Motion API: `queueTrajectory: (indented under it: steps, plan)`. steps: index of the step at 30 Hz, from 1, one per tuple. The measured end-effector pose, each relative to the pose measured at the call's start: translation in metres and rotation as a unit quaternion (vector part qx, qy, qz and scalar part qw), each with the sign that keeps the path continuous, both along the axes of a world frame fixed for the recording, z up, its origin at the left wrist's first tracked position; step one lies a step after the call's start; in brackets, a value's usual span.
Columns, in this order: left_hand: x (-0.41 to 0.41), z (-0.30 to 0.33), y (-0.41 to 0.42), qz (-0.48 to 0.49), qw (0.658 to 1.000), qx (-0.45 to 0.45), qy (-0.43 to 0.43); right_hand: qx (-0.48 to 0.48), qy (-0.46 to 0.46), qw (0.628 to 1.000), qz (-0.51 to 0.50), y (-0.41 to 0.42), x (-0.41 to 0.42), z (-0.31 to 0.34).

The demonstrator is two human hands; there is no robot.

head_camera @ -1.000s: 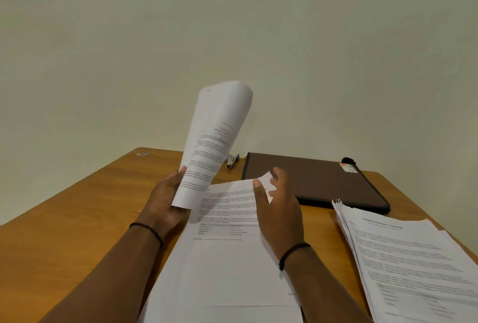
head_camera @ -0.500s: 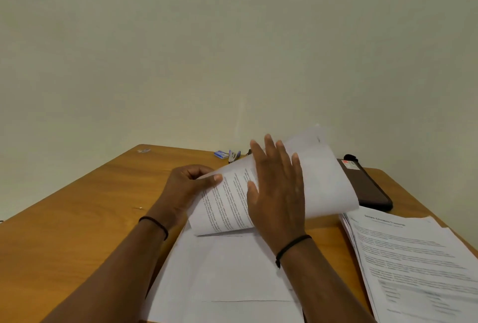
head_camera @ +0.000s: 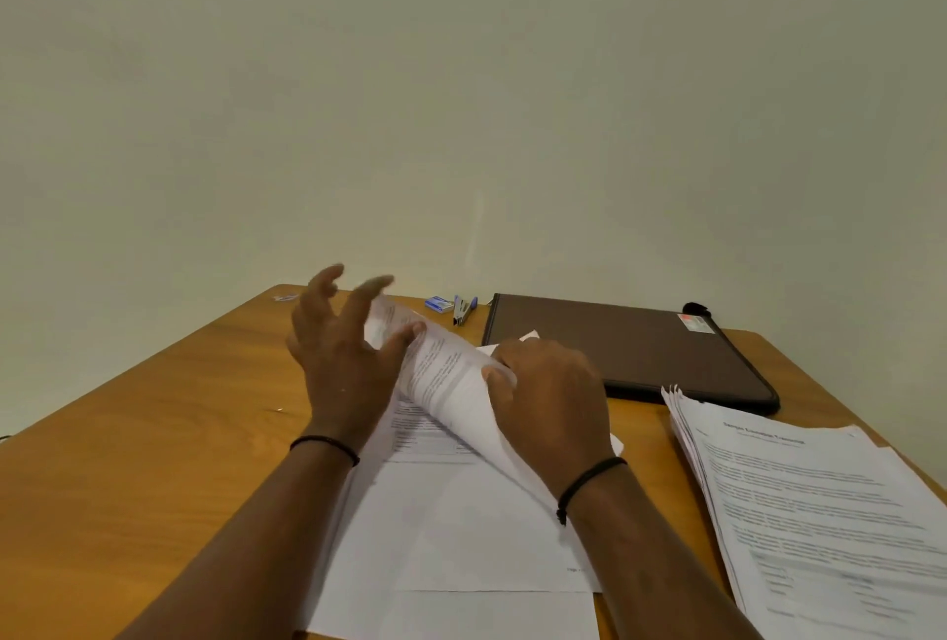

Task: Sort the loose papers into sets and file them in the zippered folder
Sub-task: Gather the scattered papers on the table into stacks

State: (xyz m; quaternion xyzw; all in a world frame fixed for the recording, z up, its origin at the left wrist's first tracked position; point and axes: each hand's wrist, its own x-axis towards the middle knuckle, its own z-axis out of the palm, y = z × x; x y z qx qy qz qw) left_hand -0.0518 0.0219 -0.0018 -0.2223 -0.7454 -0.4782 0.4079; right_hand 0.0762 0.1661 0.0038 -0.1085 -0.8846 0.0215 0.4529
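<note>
Centrally in the frame, both hands work on a curled printed sheet lifted over the papers lying on the wooden desk. The left hand is raised with its fingers spread and loosely bent; its thumb touches the curled sheet's upper edge, and the other fingers stand clear of the paper, so its grip is spread rather than closed. The right hand lies knuckles-up on the right side of the same sheet, fingers curled over the rolled edge with the thumb against the paper, its grip closed on that sheet. Each wrist wears a thin black band.

Under the hands, a loose pile of white sheets runs down to the bottom edge of the frame, partly printed, partly blank. At lower right, a thicker stack of printed pages lies fanned at its upper left corner, just beside the pile.

Right of centre, beyond the right hand, the dark brown zippered folder lies flat and closed on the desk, a small red and white label near its far right corner. To its left sit a small stapler and a blue staple box, close together near the pale wall.
</note>
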Motion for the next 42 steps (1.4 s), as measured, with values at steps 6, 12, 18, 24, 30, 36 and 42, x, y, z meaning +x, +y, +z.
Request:
queueTrajectory:
  steps: [6, 12, 18, 24, 30, 36, 42]
  plan:
    - [-0.002, -0.007, 0.005, -0.157, 0.945, 0.149, -0.245, -0.196, 0.161, 0.967, 0.038, -0.007, 0.003, 0.002]
    - [-0.008, -0.009, 0.004, -0.387, 0.792, 0.121, -0.455, -0.492, 0.142, 0.855, 0.085, 0.001, -0.004, -0.004]
    - [-0.011, -0.008, -0.004, -0.404, 0.739, 0.137, -0.521, -0.622, 0.110, 0.766, 0.118, 0.014, -0.005, -0.007]
    - [0.002, 0.005, -0.008, -0.452, 0.707, 0.164, -0.518, -0.629, 0.053, 0.767, 0.117, 0.018, -0.003, -0.009]
    - [-0.017, -0.012, -0.006, -0.046, 0.940, 0.054, -0.334, -0.374, -0.083, 0.919, -0.092, 0.030, 0.008, -0.015]
    - [-0.016, -0.012, -0.003, -0.004, 0.901, -0.193, -0.389, -0.264, -0.220, 0.924, -0.167, 0.038, 0.010, -0.015]
    - [-0.003, -0.008, 0.001, -0.203, 0.829, -0.068, -0.516, -0.353, -0.242, 0.898, -0.106, 0.038, 0.010, -0.015]
